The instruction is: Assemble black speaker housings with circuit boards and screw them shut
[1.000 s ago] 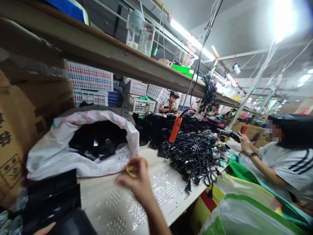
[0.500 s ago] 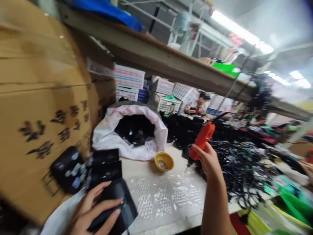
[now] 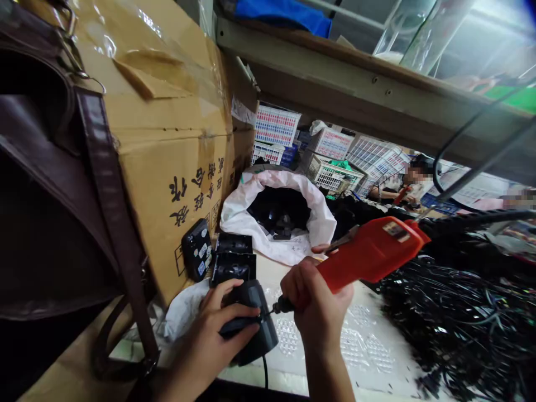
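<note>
My right hand [image 3: 320,304] is wrapped round a red electric screwdriver [image 3: 368,251], tilted with its bit pointing left. The bit's tip meets, or nearly meets, a black plastic housing [image 3: 262,335] beside my left fingertips. My left hand [image 3: 226,318] grips that housing from the left, thumb and fingers over its top. A black cable hangs from the housing's lower side. Just behind it lie black plastic shells [image 3: 234,266]. Clear plastic sheets with rows of small bumps [image 3: 288,338] lie on the white tabletop [image 3: 305,382], partly hidden by my right arm.
A white sack [image 3: 285,254] of black parts stands behind my hands. Cardboard boxes [image 3: 167,162] and a brown bag [image 3: 100,167] rise at left. Tangled black cables [image 3: 456,329] cover the right side. A shelf beam [image 3: 355,72] crosses above; another person [image 3: 412,178] sits beyond.
My right hand has brought the screwdriver left and down to the housing under my left hand. The view has swung left, showing the brown bag; the yellow bowl is no longer visible.
</note>
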{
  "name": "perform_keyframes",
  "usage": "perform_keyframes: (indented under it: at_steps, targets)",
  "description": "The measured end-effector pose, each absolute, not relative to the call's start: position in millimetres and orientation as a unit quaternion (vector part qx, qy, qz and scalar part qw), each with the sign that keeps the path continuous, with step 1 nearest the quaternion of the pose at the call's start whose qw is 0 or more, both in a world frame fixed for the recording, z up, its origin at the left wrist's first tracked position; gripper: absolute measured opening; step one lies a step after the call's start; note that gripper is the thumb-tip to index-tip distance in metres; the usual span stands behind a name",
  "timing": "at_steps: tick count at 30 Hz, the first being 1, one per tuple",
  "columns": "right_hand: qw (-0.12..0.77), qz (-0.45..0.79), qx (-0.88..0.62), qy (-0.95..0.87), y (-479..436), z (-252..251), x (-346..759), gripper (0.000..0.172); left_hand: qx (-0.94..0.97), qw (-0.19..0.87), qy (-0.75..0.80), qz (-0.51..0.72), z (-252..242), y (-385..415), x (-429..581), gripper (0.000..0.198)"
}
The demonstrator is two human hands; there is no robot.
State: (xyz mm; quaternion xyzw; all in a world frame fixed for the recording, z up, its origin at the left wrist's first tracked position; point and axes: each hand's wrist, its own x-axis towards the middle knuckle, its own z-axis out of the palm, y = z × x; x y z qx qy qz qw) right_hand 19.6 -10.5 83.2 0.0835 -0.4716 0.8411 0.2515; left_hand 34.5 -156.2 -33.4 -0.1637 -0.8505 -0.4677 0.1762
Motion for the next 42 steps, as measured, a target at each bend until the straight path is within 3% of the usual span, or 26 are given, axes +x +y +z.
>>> perform_keyframes:
  at_steps: [19, 42]
  targets:
    - [0.242, 0.822, 0.076, -0.51, -16, 70, 14, 0.032, -0.172, 0.179, -0.842, -0.48, -34, -154, 33, 0.012]
    - [0.337, 0.763, 0.034, -0.55, -26, 69, 24, 0.035, -0.17, 0.187, -0.844, -0.473, -44, -155, 33, 0.018]
